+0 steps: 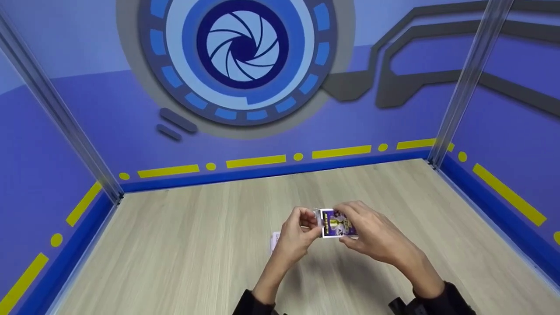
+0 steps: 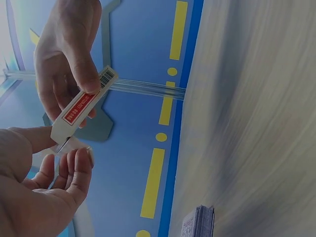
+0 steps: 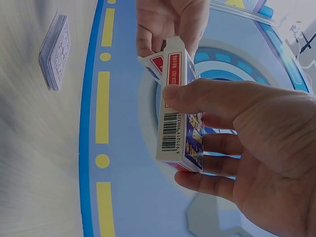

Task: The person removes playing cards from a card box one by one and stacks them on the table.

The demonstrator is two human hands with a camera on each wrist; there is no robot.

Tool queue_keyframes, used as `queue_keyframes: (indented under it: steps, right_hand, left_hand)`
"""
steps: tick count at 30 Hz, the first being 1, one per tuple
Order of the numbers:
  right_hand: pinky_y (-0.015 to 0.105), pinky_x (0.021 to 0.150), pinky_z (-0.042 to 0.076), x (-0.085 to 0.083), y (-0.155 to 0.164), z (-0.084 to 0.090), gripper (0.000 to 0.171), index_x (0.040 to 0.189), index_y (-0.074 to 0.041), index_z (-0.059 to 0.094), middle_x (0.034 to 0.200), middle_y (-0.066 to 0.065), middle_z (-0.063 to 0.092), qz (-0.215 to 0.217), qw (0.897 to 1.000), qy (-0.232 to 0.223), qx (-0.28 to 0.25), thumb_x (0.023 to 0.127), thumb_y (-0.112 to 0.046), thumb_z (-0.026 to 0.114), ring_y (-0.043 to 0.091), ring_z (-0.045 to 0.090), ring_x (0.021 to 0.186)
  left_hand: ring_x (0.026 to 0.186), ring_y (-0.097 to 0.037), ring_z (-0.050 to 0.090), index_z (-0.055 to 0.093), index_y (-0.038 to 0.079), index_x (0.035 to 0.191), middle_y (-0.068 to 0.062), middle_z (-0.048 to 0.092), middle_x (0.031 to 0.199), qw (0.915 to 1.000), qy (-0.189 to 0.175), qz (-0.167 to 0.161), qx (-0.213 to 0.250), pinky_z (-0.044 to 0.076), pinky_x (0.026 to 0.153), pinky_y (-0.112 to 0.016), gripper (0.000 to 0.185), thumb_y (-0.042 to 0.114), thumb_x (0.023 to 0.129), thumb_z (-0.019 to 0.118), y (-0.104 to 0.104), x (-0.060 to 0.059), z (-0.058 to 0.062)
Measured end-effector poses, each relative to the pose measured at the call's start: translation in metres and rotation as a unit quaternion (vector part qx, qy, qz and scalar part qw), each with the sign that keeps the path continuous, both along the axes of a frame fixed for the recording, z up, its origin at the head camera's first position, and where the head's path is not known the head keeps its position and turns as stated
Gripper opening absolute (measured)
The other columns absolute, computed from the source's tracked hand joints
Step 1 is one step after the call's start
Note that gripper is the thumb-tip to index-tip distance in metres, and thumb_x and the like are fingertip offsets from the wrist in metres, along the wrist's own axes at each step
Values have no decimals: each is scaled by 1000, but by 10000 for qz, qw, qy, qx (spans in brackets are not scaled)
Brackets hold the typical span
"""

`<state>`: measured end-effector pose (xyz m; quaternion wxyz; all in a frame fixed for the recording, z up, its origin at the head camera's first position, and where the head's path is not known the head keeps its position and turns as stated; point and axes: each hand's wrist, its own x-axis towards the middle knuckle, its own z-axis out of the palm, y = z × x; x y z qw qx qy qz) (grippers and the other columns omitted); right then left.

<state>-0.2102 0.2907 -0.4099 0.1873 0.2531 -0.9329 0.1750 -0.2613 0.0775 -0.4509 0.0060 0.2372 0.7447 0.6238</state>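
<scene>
above the wooden table [image 1: 183, 245], the right hand [image 1: 372, 234] grips a playing-card box [image 1: 336, 223] while the left hand [image 1: 297, 234] pinches its end flap [image 3: 152, 63]; a card deck [image 3: 54, 52] lies nearby

A pale wood-grain tabletop [image 1: 197, 245] fills the floor of the booth. A small stack of playing cards with patterned purple backs [image 3: 54, 52] lies flat on it. Blue walls [image 1: 87, 118] close it in on three sides, trimmed low down with yellow dashes and dots [image 1: 256, 161] above a darker blue skirting. A large round blue aperture emblem [image 1: 242, 46] is painted on the back wall. Clear plastic corner posts [image 1: 466, 83] stand where the walls meet.
</scene>
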Motion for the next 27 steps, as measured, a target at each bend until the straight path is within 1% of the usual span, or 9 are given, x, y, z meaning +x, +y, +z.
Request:
queue_keyframes:
  steps: [4,7,9,12,15,18,21,25,27]
  right_hand:
    - [41,87,56,0,-1,0,67,137,-5,59,129,9,64,34,10000,-11,25,79,-15,90,21,62,113]
    - [42,87,56,0,0,-1,67,137,-5,59,129,9,64,-5,10000,10,72,78,-15,91,21,62,112]
    - [42,86,56,-1,1,-1,67,136,-5,59,129,8,64,-29,9999,29,115,78,-15,91,21,62,111]
    - [42,85,56,-2,2,-2,66,136,-4,59,128,9,64,-56,9998,51,176,78,-15,90,21,62,110]
    - [42,86,56,-3,4,-2,66,135,-4,59,128,9,64,-142,9997,65,205,78,-15,90,21,62,111]
    - [43,87,56,-3,6,-3,66,135,-4,59,128,10,64,-244,9995,45,194,78,-16,90,22,62,112]
    - [43,88,56,-4,6,-3,66,136,-5,59,129,9,64,-253,9996,-32,102,79,-17,90,21,62,112]
    - [43,88,56,-3,6,-3,66,138,-5,58,130,9,64,-186,9998,-108,-21,80,-17,89,21,62,112]
    - [43,88,55,-3,6,-3,66,138,-5,58,130,9,64,-167,9998,-114,-49,81,-17,88,21,62,113]
  left_hand:
    - [88,-12,58,54,5,106,-4,60,97,9999,-51,142,34,52,76,-22,27,-3,90,74,1,1,0]
    - [87,-12,58,53,4,109,-5,60,98,9997,-151,138,149,53,74,-22,28,-4,91,73,1,1,0]
    - [86,-12,60,52,3,111,-6,61,98,9994,-251,114,228,53,72,-22,30,-5,91,73,0,2,1]
    - [86,-13,63,51,3,115,-6,66,99,9991,-350,122,221,53,70,-23,31,-5,93,70,-2,2,3]
    - [88,-14,66,49,3,118,-8,72,101,9991,-322,185,184,54,71,-24,31,-6,94,67,-4,2,5]
    - [90,-16,67,49,2,119,-11,74,104,9992,-219,240,238,55,73,-26,31,-8,94,64,-4,3,7]
    - [92,-17,66,49,2,120,-11,71,107,9990,-201,263,302,55,75,-26,33,-8,93,65,-3,4,9]
    - [97,-18,65,50,3,125,-11,61,114,9991,-231,194,307,55,76,-25,35,-7,94,63,-2,5,12]
    - [98,-18,64,51,4,127,-11,58,118,9996,-68,171,205,54,76,-25,36,-8,95,61,-4,6,14]
